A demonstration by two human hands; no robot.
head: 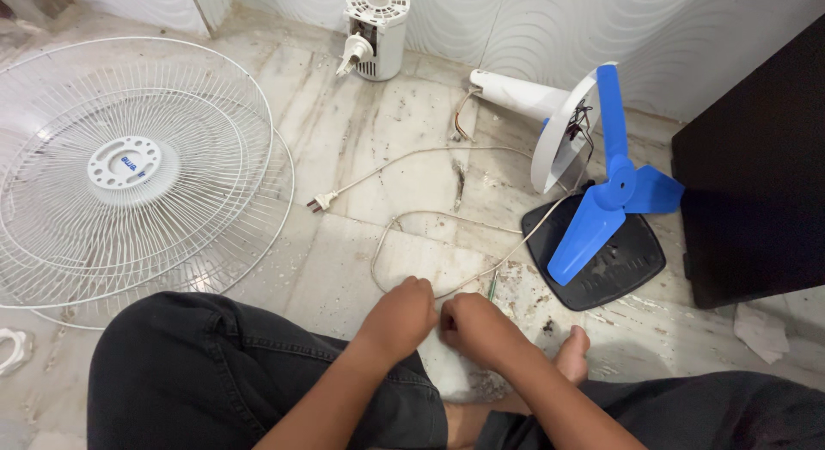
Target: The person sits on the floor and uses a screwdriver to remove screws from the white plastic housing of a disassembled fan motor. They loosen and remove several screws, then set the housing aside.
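I sit on a marble floor with my knees in dark trousers. My left hand (402,314) and my right hand (475,324) are close together just in front of me, fingers curled. A thin green-handled tool (492,286) sticks up above my right hand, held by it as far as I can see. What my left hand holds is hidden. A white power cord (412,218) loops on the floor just beyond both hands, ending in a plug (320,202).
Two white wire fan grilles (129,171) lie stacked at the left. A blue fan blade (612,192) rests on a black base plate (601,265), beside a white stand part (550,115). A white motor housing (376,29) stands by the wall. A dark cabinet (756,166) is at the right.
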